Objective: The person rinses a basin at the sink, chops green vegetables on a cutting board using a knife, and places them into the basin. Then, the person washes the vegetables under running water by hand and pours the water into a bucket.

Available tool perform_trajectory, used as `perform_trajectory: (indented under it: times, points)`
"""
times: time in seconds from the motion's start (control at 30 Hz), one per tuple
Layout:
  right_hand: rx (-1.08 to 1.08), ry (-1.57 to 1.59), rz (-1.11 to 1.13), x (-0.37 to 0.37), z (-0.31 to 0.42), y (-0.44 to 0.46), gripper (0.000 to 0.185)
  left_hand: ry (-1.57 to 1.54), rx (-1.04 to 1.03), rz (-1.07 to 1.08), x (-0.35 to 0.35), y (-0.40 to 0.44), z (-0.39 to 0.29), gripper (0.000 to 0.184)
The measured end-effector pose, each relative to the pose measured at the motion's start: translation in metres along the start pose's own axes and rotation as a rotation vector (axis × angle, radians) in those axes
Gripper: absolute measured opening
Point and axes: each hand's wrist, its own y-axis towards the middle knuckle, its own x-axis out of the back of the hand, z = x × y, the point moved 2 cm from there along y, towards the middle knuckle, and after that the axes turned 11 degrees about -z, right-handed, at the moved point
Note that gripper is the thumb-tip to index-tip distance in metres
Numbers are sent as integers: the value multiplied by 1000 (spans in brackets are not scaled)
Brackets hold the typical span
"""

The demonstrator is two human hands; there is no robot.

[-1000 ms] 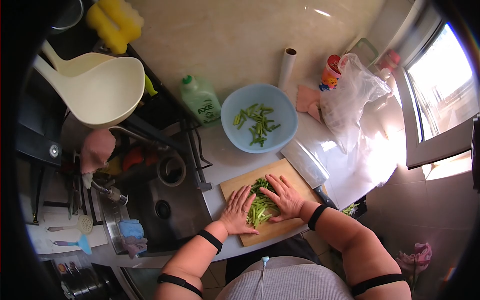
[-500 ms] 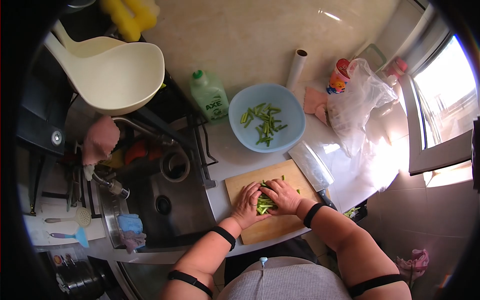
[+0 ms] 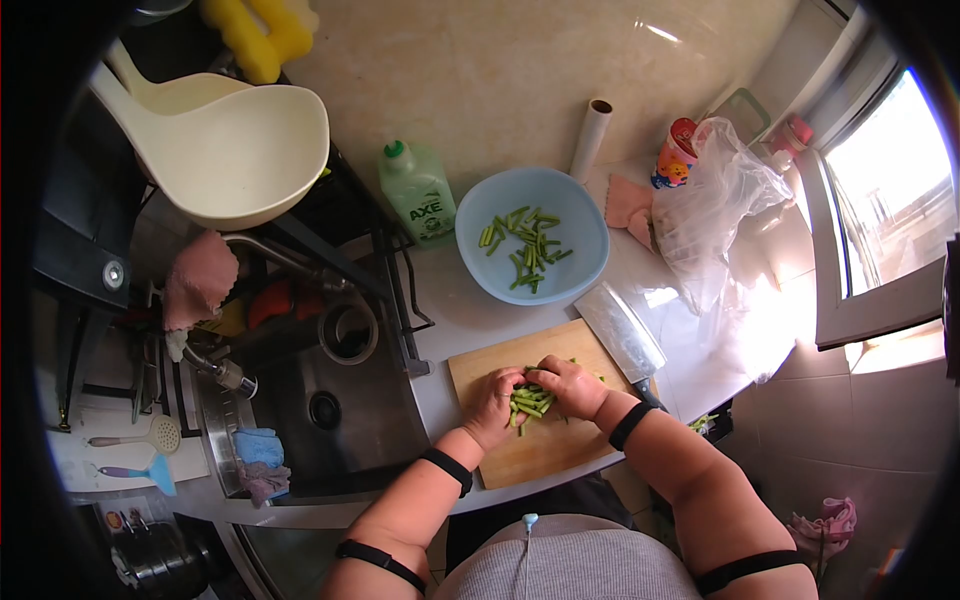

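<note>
My left hand [image 3: 492, 408] and my right hand [image 3: 570, 387] are closed around a heap of cut green stalks [image 3: 530, 402], one from each side, over the wooden cutting board [image 3: 545, 462]. A few small pieces lie on the board beside the right hand. Behind the board, a light blue bowl [image 3: 470, 230] holds more cut green pieces [image 3: 535, 245]. The cleaver [image 3: 622, 332] lies along the board's right edge, its dark handle toward me.
The sink [image 3: 370, 430] is left of the board. A green AXE bottle [image 3: 418, 200], a paper-like roll [image 3: 592, 140], a plastic bag [image 3: 710, 210] and a red cup [image 3: 675, 155] stand behind. Pale ladles [image 3: 235, 150] hang at upper left. An open window [image 3: 885, 190] is right.
My hands have gone from spread flat over the stalks to closed around them, gathering them into a tighter heap. The view has shifted slightly.
</note>
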Motion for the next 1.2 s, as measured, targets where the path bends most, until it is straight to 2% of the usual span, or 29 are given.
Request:
perform_trajectory:
  times: [0.17,0.5,0.6,0.77,0.83,0.9,1.03,1.1,1.2]
  points:
    - [-72,42,-82,15,5,1,46,-115,97,-74,2,5,0,57]
    - [-167,90,-206,49,20,25,43,-67,85,-93,4,7,-3,53]
    - [-132,73,-315,69,32,50,40,-72,58,-64,11,8,-7,53]
    - [-86,-36,-628,95,22,119,38,-122,110,-48,17,5,-9,57]
    - [-155,-38,-633,96,4,143,38,-80,118,-44,15,-1,-6,59]
    - [-436,-42,-629,95,-13,161,39,-36,128,-40,16,-2,-8,61]
    - [-500,-206,-598,78,-52,169,43,-38,216,26,19,-5,-13,65]
    - [-581,-251,-399,74,-62,166,43,-64,237,50,18,-8,-12,66]
    - [-449,-253,-488,81,-75,159,36,-19,199,51,21,-9,-16,66]
